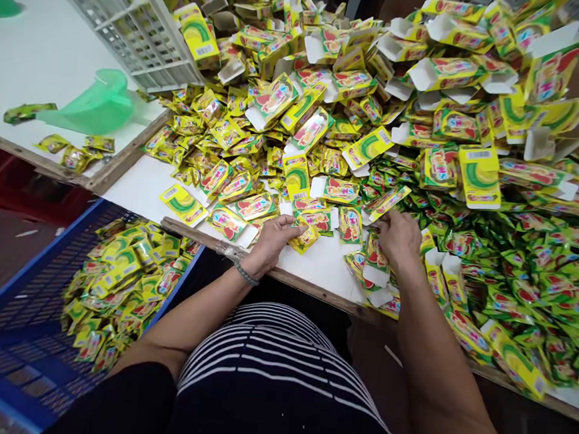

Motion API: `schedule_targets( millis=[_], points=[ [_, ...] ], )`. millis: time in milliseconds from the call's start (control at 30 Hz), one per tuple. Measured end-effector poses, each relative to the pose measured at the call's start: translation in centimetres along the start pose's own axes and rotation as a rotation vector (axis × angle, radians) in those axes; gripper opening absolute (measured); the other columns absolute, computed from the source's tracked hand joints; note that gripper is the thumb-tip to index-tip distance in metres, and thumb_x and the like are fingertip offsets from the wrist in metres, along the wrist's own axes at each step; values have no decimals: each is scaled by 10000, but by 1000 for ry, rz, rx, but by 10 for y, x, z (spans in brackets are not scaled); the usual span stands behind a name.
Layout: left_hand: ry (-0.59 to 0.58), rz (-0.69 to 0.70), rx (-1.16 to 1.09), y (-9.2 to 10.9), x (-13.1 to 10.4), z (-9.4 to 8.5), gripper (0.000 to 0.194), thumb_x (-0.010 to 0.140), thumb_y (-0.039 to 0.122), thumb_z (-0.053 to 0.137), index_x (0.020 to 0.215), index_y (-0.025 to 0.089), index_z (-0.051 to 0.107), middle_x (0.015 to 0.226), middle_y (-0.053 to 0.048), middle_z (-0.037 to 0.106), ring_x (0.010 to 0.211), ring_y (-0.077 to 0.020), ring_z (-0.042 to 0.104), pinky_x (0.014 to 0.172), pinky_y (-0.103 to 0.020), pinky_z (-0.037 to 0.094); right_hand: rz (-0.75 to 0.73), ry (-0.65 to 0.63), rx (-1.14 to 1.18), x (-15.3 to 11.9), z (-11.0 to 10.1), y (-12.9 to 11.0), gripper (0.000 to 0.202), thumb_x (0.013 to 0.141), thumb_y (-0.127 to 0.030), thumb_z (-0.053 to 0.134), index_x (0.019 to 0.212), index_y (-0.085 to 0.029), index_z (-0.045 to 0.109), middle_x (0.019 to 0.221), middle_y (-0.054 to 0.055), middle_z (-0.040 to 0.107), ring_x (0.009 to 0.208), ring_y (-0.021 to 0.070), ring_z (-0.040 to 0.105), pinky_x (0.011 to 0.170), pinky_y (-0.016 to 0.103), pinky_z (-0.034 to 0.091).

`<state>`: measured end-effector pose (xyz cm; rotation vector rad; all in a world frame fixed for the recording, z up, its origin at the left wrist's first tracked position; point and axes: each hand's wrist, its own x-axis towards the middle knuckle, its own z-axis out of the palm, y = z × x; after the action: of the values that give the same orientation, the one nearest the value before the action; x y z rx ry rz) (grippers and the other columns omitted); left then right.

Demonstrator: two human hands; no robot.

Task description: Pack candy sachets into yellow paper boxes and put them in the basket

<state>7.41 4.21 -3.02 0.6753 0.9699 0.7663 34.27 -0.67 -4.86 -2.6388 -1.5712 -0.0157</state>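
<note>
Near the table's front edge, my left hand (271, 243) pinches a small yellow candy packet (304, 239) between thumb and fingers. To its right, my right hand (400, 239) reaches down among packets and boxes, its fingers curled and partly hidden. A narrow yellow box (389, 203) stands tilted right at those fingertips; whether they grip it, I cannot tell. Between the hands lie a printed box (351, 224) and, a little behind, an open-ended carton (338, 189). Several yellow boxes (185, 205) are spread left of my left hand.
Yellow cartons (451, 76) heap up at the back. Green packets (515, 281) cover the right side. A blue crate (25, 316) of filled boxes stands below left. A white plastic basket (143, 38) tilts at back left, near a green scoop (98, 105).
</note>
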Motion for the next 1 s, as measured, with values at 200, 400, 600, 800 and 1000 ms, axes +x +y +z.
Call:
schedule_targets(
  millis=[200, 400, 600, 800, 1000],
  points=[
    [-31, 0, 90, -2, 0, -4, 482, 461, 344, 877, 775, 156, 564, 577, 48, 619, 529, -87, 573, 543, -201, 419, 9, 8, 110, -5, -9, 13, 208, 787, -203, 539, 890, -154, 714, 891, 137, 674, 839, 270, 585, 725, 365, 424],
    [-39, -1, 134, -1, -3, -2, 517, 492, 408, 867, 852, 162, 590, 579, 43, 627, 526, -100, 575, 528, -207, 423, 98, 334, 721, -28, -42, 3, 209, 748, -396, 647, 795, -197, 686, 765, 52, 662, 698, 199, 573, 688, 360, 478],
    [-215, -25, 65, -11, -15, 15, 524, 509, 338, 876, 909, 150, 593, 770, 3, 689, 676, -113, 634, 670, -246, 497, 48, -33, 1313, -74, -33, -63, 285, 646, -421, 784, 821, -212, 700, 728, 5, 665, 669, 151, 581, 675, 326, 509],
    [-275, 27, 39, -12, -21, -1, 551, 472, 203, 881, 931, 147, 581, 816, 3, 701, 767, -144, 666, 785, -299, 523, 206, -143, 1665, -89, -5, -96, 367, 541, -443, 849, 757, -221, 653, 698, -24, 648, 662, 129, 597, 692, 301, 531],
    [-267, 11, -28, -13, -22, -6, 555, 486, 219, 879, 924, 163, 543, 734, 24, 688, 702, -132, 669, 756, -278, 519, 136, -170, 1578, -101, -4, -96, 327, 667, -452, 794, 875, -229, 679, 802, -7, 703, 741, 158, 640, 746, 329, 543]
  ],
)
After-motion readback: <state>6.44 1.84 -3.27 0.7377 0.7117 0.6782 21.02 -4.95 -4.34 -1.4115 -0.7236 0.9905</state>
